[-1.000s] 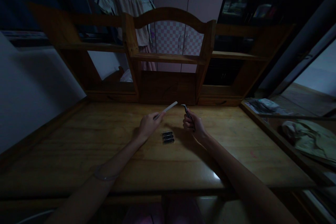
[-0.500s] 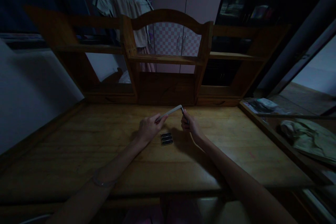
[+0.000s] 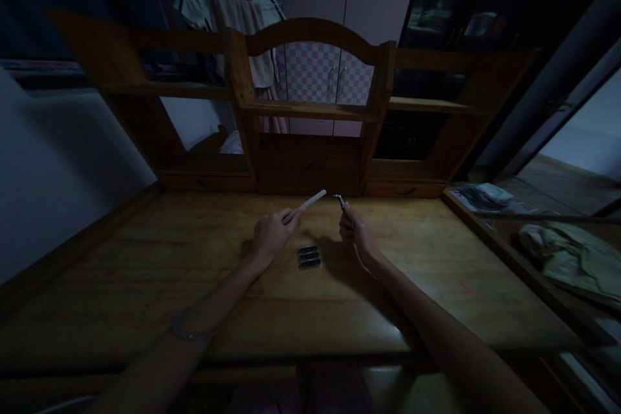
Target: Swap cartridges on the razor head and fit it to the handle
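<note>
My left hand (image 3: 272,235) is closed around the lower end of a slim white stick (image 3: 313,198), which slants up to the right over the desk. In my right hand (image 3: 355,231) is a thin dark tool with a bent metal tip (image 3: 339,198); its exact kind is hard to make out in the dim light. The bent tip points left toward the stick's far end, with a small gap between them. Below and between both hands, a small flat pack of dark cylinders (image 3: 309,256), battery-like in shape, lies on the desk.
The wooden desk (image 3: 194,297) has a shelf unit (image 3: 310,108) along its back edge. To the right, beyond a raised wooden edge, lie a pale cloth (image 3: 572,252) and a plastic-wrapped bundle (image 3: 485,194). Clothes (image 3: 237,6) hang behind the shelves.
The stick's far end and the bent tip, together before, have come apart. My left hand has shifted slightly left and down, my right hand slightly right. The pack stays on the desk.
</note>
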Motion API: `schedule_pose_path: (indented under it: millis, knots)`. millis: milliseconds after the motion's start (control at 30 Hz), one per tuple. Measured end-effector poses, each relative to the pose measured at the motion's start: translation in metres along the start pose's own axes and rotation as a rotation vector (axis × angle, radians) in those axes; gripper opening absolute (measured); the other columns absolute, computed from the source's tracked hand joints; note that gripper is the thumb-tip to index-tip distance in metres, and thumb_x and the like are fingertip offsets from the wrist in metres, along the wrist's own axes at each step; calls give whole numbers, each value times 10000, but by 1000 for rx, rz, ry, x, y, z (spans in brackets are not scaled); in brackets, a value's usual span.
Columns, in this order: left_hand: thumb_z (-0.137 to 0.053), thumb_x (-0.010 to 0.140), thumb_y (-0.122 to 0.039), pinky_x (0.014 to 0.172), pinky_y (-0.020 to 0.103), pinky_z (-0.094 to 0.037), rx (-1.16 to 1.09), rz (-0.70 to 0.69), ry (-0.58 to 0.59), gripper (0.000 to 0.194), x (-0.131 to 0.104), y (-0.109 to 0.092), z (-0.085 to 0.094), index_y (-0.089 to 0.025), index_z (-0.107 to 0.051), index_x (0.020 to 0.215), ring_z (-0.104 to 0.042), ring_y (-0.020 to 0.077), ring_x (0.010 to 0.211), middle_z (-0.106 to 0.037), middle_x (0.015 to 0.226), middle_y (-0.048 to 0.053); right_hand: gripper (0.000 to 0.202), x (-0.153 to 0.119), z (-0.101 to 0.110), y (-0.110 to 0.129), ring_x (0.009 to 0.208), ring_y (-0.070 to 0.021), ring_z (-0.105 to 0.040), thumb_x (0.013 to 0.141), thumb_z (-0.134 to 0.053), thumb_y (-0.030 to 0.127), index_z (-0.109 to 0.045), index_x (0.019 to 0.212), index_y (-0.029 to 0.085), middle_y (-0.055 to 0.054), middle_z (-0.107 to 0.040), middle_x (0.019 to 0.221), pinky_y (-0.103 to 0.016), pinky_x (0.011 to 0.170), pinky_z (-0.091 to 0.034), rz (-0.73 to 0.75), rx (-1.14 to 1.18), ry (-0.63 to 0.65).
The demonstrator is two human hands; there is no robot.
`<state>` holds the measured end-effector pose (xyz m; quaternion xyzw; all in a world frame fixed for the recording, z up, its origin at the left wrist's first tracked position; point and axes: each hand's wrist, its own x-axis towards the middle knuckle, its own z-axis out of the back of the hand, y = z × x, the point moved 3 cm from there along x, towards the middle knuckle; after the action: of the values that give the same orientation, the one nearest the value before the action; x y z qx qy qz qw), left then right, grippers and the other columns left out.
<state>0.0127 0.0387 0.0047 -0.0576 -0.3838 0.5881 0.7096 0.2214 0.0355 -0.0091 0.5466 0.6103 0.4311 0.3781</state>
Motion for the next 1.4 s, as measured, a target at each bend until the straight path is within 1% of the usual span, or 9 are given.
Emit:
schedule_pose_path:
  millis: [100,200,333,433,533,633,967,1200,1400]
  knots:
    - [-432,865,-549,525,240,-219,-134,57,-23,469,4,8,4,-158,-571,646,-400,105,530,-460,556,-13,537,-2,-2,7,386,-53,-97,775,-601,564,-257,561,211,93,-176,495,-193,349,-50,-35,97,80]
    - [-423,875,-534,517,230,-238,-321,32,-13,457,3,2,5,-150,-546,661,-354,100,540,-379,563,-28,530,-4,-6,10,398,-58,-74,777,-611,541,-253,567,211,96,-162,501,-190,341,-50,-92,181,166]
    - [-440,872,-523,531,226,-268,-494,-33,152,429,-3,-14,0,-146,-546,698,-363,103,577,-385,609,-23,535,-4,-9,7,400,-54,-81,789,-607,549,-259,572,206,98,-163,508,-176,330,-66,-140,207,221]
    - [-445,874,-519,529,226,-264,-538,-42,269,427,-5,-19,-6,-151,-491,662,-352,103,576,-367,606,-24,564,-3,-11,3,380,-48,-85,813,-573,567,-232,546,205,101,-158,476,-171,317,-85,-190,260,358]
    - [-454,875,-508,524,227,-248,-558,-34,298,416,-5,-19,-8,-156,-453,653,-336,98,568,-345,603,-29,567,-4,-11,0,356,-48,-96,872,-485,557,-203,523,211,97,-162,443,-175,308,-109,-311,360,542]
    - [-455,878,-500,532,229,-246,-559,-48,305,413,-4,-20,-9,-157,-439,648,-335,96,573,-341,607,-31,555,-6,-10,-4,343,-50,-113,925,-397,530,-191,521,212,91,-171,433,-175,311,-138,-419,463,625]
    - [-453,872,-504,531,230,-242,-557,-2,204,414,0,-4,-9,-143,-513,679,-333,105,589,-366,618,-21,562,-12,-10,10,346,-63,-149,953,-338,535,-201,513,212,78,-193,426,-192,342,-220,-376,577,571]
    - [-474,872,-487,517,229,-223,-602,-74,227,418,-4,-14,-3,-156,-426,622,-305,92,562,-297,599,-33,553,-18,-14,14,347,-64,-136,949,-342,533,-215,516,214,81,-197,420,-200,360,-239,-399,552,591]
    - [-464,876,-500,528,233,-238,-535,-81,165,416,-4,-12,1,-147,-497,660,-329,95,567,-330,604,-32,558,-17,-14,14,350,-67,-122,948,-332,545,-210,514,216,84,-180,418,-205,364,-241,-408,542,591]
